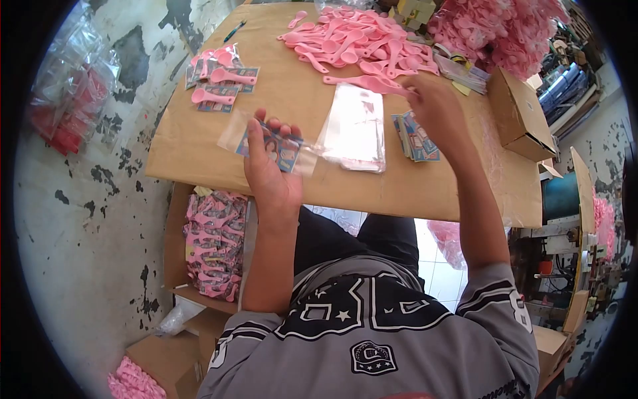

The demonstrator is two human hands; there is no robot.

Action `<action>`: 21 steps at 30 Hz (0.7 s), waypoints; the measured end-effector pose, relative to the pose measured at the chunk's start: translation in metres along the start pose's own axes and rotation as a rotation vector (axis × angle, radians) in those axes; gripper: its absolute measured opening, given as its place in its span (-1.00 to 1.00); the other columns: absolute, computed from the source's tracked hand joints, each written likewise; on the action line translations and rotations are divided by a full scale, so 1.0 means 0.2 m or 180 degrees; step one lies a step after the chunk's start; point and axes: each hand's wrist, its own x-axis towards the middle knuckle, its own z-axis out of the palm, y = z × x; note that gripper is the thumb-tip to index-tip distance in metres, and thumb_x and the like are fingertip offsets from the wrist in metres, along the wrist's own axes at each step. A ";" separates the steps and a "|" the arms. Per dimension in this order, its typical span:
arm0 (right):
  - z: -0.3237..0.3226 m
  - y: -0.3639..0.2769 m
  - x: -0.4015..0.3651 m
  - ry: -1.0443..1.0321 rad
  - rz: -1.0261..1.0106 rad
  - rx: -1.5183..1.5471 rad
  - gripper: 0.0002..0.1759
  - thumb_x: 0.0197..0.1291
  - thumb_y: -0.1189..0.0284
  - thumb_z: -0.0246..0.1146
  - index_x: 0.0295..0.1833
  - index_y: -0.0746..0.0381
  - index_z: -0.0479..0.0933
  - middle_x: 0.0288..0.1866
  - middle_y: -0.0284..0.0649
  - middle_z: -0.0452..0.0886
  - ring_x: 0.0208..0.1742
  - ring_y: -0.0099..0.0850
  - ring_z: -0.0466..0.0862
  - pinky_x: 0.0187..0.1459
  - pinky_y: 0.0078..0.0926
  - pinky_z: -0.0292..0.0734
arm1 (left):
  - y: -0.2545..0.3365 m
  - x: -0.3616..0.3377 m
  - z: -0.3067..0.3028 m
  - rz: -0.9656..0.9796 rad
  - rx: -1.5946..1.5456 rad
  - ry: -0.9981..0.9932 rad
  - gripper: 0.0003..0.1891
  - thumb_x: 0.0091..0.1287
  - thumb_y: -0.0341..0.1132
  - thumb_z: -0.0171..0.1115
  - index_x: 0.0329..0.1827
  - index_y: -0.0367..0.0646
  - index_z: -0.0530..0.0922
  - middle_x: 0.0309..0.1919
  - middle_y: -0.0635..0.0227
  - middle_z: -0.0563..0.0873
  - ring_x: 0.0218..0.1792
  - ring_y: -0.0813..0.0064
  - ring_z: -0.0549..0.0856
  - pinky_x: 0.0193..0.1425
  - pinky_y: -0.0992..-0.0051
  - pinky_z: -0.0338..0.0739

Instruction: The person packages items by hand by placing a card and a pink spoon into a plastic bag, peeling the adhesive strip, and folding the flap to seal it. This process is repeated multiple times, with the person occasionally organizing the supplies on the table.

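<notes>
In my left hand (274, 176) is a clear plastic bag with a blue printed card (282, 151) in it, the thumb lying across the front. My right hand (435, 110) is closed on the end of a pink spoon (362, 82), at the near edge of a heap of pink spoons (359, 43). A stack of clear plastic bags (355, 126) lies between my hands. Below my right hand sits a pile of printed cards (417, 137). Packed spoons with cards (229, 76) lie at the table's left.
The brown table (193, 143) has a pen (234, 30) at its far left. A cardboard box (522, 113) and a big bag of pink pieces (498, 30) stand at the right. Below the left edge, a carton holds packed spoons (216, 246). Plastic bags (76, 86) hang on the wall.
</notes>
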 end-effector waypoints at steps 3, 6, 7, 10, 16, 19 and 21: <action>-0.19 -0.10 -0.21 -0.0561 0.0746 0.1403 -0.76 0.41 0.47 0.37 0.13 0.26 0.68 -0.25 -0.19 0.77 -0.26 -0.45 0.71 -0.18 -0.46 0.56 | 0.01 0.05 0.00 0.0344 -0.0066 -0.0033 -0.65 0.66 -0.14 0.23 0.30 -0.20 0.54 -0.13 0.33 0.69 -0.08 0.47 0.69 0.29 0.28 0.65; -0.23 -0.16 -0.42 -0.0997 0.1214 0.2813 -0.77 0.44 0.45 0.38 0.11 0.33 0.68 -0.21 -0.26 0.80 -0.21 -0.58 0.71 -0.15 -0.55 0.58 | 0.00 0.05 0.05 0.0466 -0.0075 -0.0090 -0.63 0.66 -0.13 0.22 0.32 -0.19 0.52 -0.11 0.33 0.69 -0.06 0.45 0.69 0.37 0.24 0.63; -0.22 -0.20 -0.47 -0.1136 0.1322 0.3181 -0.76 0.47 0.44 0.38 0.12 0.34 0.67 -0.19 -0.28 0.80 -0.18 -0.60 0.72 -0.14 -0.56 0.58 | -0.01 0.05 0.06 0.0445 -0.0046 -0.0165 -0.63 0.66 -0.12 0.21 0.33 -0.18 0.52 -0.10 0.33 0.69 -0.05 0.44 0.70 0.39 0.24 0.63; -0.14 -0.29 -0.53 -0.1237 0.1472 0.3898 -0.73 0.51 0.42 0.36 0.16 0.38 0.66 -0.14 -0.25 0.81 -0.18 -0.61 0.70 -0.15 -0.60 0.58 | -0.09 0.02 0.08 0.0231 0.0089 -0.0387 -0.60 0.67 -0.10 0.20 0.35 -0.19 0.50 -0.09 0.32 0.69 -0.04 0.42 0.70 0.41 0.22 0.63; -0.08 -0.35 -0.52 -0.1407 0.1499 0.4858 -0.65 0.50 0.47 0.35 0.28 0.41 0.61 -0.01 -0.14 0.80 -0.02 -0.51 0.78 0.08 -0.51 0.72 | -0.18 -0.04 0.11 -0.0139 0.0099 -0.0547 -0.57 0.66 -0.07 0.20 0.36 -0.21 0.49 -0.06 0.30 0.71 0.00 0.42 0.70 0.42 0.21 0.62; -0.08 -0.33 -0.55 -0.1520 0.1429 0.4568 -0.62 0.51 0.49 0.33 0.33 0.43 0.58 0.05 -0.13 0.79 0.00 -0.49 0.79 0.11 -0.49 0.74 | -0.19 -0.03 0.12 -0.0167 0.0119 -0.0540 -0.56 0.66 -0.07 0.20 0.37 -0.22 0.49 -0.05 0.29 0.71 0.01 0.42 0.71 0.43 0.20 0.63; -0.10 -0.30 -0.57 -0.1548 0.1390 0.4220 -0.61 0.53 0.50 0.31 0.36 0.44 0.55 0.09 -0.14 0.77 0.01 -0.48 0.79 0.11 -0.50 0.74 | -0.20 -0.03 0.14 -0.0200 0.0259 -0.0544 -0.54 0.66 -0.06 0.20 0.39 -0.23 0.47 -0.05 0.29 0.71 0.02 0.41 0.72 0.41 0.18 0.64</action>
